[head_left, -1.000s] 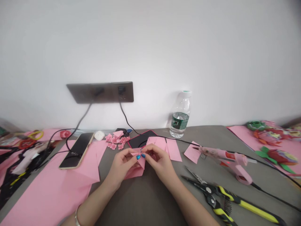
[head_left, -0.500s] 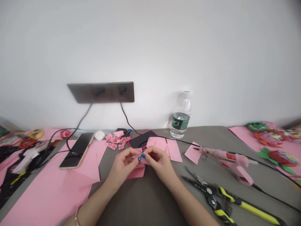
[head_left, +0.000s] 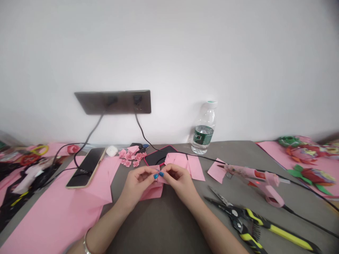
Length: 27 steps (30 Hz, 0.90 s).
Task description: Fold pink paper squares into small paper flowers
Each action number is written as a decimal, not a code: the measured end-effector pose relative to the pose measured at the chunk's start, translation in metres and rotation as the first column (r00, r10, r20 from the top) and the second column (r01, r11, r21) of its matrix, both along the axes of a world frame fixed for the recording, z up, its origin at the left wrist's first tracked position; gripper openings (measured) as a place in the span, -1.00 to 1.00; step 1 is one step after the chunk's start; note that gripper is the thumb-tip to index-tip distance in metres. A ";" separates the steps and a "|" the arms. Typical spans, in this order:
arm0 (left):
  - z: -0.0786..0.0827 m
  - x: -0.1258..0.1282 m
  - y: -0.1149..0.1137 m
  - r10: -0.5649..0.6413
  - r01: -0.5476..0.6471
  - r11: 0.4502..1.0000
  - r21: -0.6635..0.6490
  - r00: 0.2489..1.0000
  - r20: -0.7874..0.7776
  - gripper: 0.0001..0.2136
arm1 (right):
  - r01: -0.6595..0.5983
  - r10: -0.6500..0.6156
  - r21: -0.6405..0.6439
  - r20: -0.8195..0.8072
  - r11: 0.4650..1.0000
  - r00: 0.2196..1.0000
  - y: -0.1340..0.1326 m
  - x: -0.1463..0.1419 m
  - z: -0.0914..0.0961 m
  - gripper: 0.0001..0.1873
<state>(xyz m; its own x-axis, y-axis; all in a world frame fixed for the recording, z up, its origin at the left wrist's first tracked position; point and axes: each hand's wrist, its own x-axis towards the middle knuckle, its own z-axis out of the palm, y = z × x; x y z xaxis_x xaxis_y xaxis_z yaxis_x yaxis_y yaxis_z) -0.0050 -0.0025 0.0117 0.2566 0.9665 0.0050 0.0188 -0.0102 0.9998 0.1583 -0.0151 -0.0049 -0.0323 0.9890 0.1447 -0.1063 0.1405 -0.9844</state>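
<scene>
Both of my hands meet at the middle of the grey table, fingertips close together. My left hand pinches a small piece of pink paper between thumb and forefinger. Opposite it, my right hand pinches the same piece; much of the paper is hidden by the fingers. Under and just behind the left hand lies another pink paper sheet. Small folded pink paper roses sit in a cluster beyond the left hand. Loose pink paper squares lie beyond the right hand.
A phone rests on large pink sheets at left. To the right lie a pink glue gun with its cable and yellow-black pliers. A water bottle stands by the wall. Paper flowers are at far right.
My left thumb has shifted slightly toward the right thumb, so the fingertips are closer together on the pink paper. The view has tilted a little; other things stay put.
</scene>
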 end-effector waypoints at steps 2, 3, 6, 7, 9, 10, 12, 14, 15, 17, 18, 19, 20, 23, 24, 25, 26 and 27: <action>0.000 0.000 0.000 0.001 -0.001 1.000 0.016 1.000 -0.005 -0.88 | 0.000 0.000 0.001 0.000 1.000 1.000 0.000 0.000 0.000 -0.72; 0.000 -0.001 0.000 0.003 -0.003 1.000 0.027 1.000 -0.009 -0.89 | 0.001 -0.001 0.006 0.001 1.000 1.000 0.000 0.000 0.001 -0.72; 0.000 -0.001 0.000 0.003 -0.002 0.999 0.053 1.000 -0.018 -0.91 | -0.009 0.009 0.032 0.000 0.999 1.000 -0.001 -0.001 0.003 -0.72; 0.000 -0.001 0.000 -0.002 0.003 0.999 0.054 1.000 -0.018 -0.92 | -0.017 0.017 0.041 -0.001 0.999 1.000 -0.001 -0.001 0.004 -0.72; 0.000 -0.001 0.000 -0.020 0.020 0.998 0.054 1.000 -0.012 -0.92 | -0.036 0.036 0.052 -0.002 0.998 0.999 -0.001 -0.001 0.006 -0.71; 0.000 -0.001 0.000 -0.029 0.030 0.998 0.059 1.000 -0.011 -0.92 | -0.047 0.047 0.052 0.001 0.998 0.999 -0.001 0.000 0.007 -0.71; 0.001 -0.001 0.000 -0.041 0.043 0.996 0.080 0.999 -0.019 -0.92 | -0.064 0.064 0.046 0.008 0.997 0.998 0.000 0.000 0.008 -0.69; 0.003 -0.001 0.000 -0.039 0.042 0.995 0.095 0.999 -0.036 -0.92 | -0.069 0.069 0.043 0.009 0.997 0.998 0.000 0.001 0.007 -0.68; 0.003 -0.001 -0.001 -0.035 0.039 0.995 0.097 0.999 -0.040 -0.92 | -0.068 0.068 0.044 0.005 0.997 0.998 0.000 0.001 0.007 -0.67; 0.004 0.001 -0.001 -0.030 0.033 0.995 0.090 0.999 -0.028 -0.92 | -0.062 0.062 0.051 -0.001 0.997 0.998 -0.001 0.001 0.006 -0.66; 0.004 0.001 -0.002 -0.030 0.032 0.996 0.082 0.999 -0.016 -0.92 | -0.059 0.060 0.055 -0.001 0.997 0.998 -0.001 0.001 0.005 -0.66; 0.005 0.002 -0.002 -0.031 0.032 0.997 0.072 0.999 -0.005 -0.92 | -0.057 0.057 0.060 0.000 0.997 0.998 -0.001 0.001 0.004 -0.66; 0.005 0.003 -0.002 -0.034 0.034 0.998 0.059 0.999 0.000 -0.91 | -0.057 0.057 0.066 0.002 0.996 0.998 -0.001 0.001 0.003 -0.66; 0.006 0.003 -0.002 -0.040 0.040 0.999 0.010 0.999 -0.023 -0.90 | -0.074 0.074 0.071 0.002 0.995 0.997 -0.002 0.001 0.002 -0.67; 0.006 0.003 -0.002 -0.037 0.037 0.999 -0.002 0.999 -0.034 -0.89 | -0.083 0.083 0.070 0.002 0.994 0.997 -0.002 0.002 0.003 -0.67; 0.006 0.003 -0.002 -0.034 0.033 0.999 -0.007 0.999 -0.041 -0.88 | -0.093 0.093 0.070 0.006 0.993 0.996 -0.002 0.002 0.003 -0.67; 0.006 0.003 -0.002 -0.031 0.031 0.999 -0.008 0.998 -0.046 -0.88 | -0.104 0.103 0.072 0.013 0.992 0.995 -0.002 0.002 0.003 -0.67; 0.006 0.002 -0.002 -0.032 0.032 0.999 -0.005 0.998 -0.047 -0.87 | -0.116 0.114 0.076 0.026 0.990 0.993 -0.002 0.003 0.003 -0.67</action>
